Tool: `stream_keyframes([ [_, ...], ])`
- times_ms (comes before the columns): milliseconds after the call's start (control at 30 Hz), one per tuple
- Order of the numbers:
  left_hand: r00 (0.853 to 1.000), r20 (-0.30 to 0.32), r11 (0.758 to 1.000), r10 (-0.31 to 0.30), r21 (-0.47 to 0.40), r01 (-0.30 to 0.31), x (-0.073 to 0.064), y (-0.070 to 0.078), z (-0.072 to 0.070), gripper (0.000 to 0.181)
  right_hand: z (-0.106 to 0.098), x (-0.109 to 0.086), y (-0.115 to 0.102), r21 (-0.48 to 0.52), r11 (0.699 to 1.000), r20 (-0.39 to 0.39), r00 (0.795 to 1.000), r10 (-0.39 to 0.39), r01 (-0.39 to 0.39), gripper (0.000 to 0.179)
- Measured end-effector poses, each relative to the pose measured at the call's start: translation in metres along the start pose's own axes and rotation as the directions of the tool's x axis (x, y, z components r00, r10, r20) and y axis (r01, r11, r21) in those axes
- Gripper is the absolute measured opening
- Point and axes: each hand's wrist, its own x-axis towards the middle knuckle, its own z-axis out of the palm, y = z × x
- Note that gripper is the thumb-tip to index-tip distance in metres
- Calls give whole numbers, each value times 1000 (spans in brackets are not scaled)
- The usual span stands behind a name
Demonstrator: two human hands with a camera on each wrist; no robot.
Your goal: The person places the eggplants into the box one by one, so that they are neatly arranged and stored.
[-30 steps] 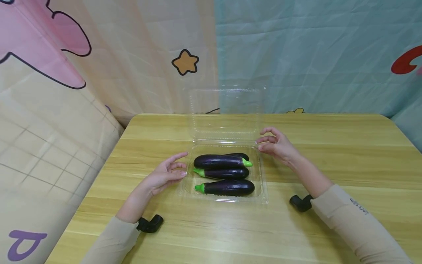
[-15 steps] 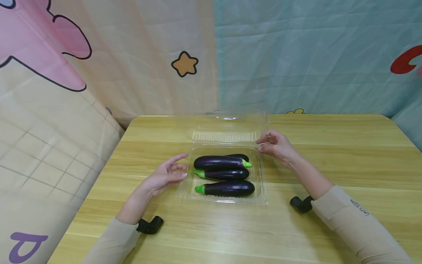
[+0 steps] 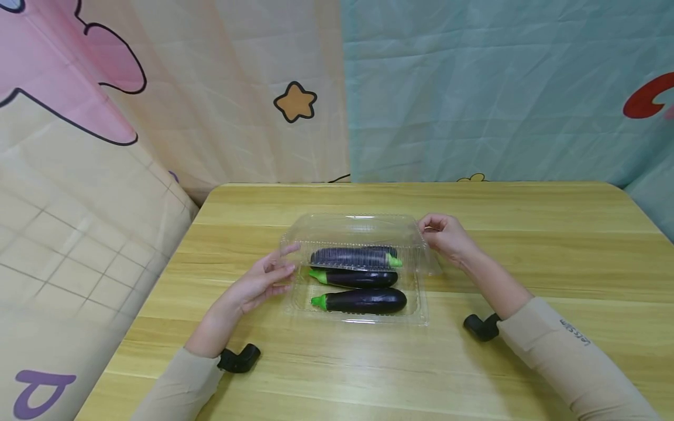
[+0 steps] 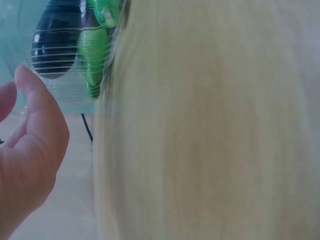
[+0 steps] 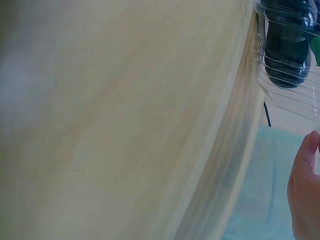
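A clear plastic clamshell container point(image 3: 358, 318) lies on the table with several dark purple, green-capped eggplants point(image 3: 367, 300) inside. Its hinged clear lid point(image 3: 358, 228) tilts forward over the rear eggplants, while the front ones show uncovered. My right hand point(image 3: 447, 238) pinches the lid's right side near the hinge, fingers bent; in the right wrist view only part of that hand point(image 5: 306, 185) shows at the edge. At the container's left side, my left hand point(image 3: 259, 283) has its fingers loosely extended, tips overlapping the lid's left edge. Green eggplant caps point(image 4: 94, 55) show through ribbed plastic in the left wrist view.
The wooden table point(image 3: 553, 245) carries the container near its middle. Behind it hangs a printed curtain point(image 3: 474, 105), with another patterned cloth point(image 3: 79, 234) along the left. A black curved piece sits at each wrist, such as the left one point(image 3: 240, 358).
The lid has swung from upright, through a blur, forward over the rear eggplants. My right hand has shifted slightly up and right with it; the left hand has stayed nearly in place.
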Motion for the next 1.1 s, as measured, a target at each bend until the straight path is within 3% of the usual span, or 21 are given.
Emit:
stream_keyframes([
  [200,1000,-9,1000,-14,14,15,1,4,1,53,-1,0,1,-3,1000,11,1000,-1,2,45],
  [500,999,38,998,-26,58,24,1,15,1,75,-1,-1,0,-37,999,24,1000,-9,10,46],
  [700,999,17,994,-39,107,37,-1,18,2,66,-1,0,1,-50,999,21,1000,-15,16,46],
  [1100,1000,2,998,-10,58,10,-2,11,1,54,-7,-3,-1,-2,999,104,993,50,-50,38],
])
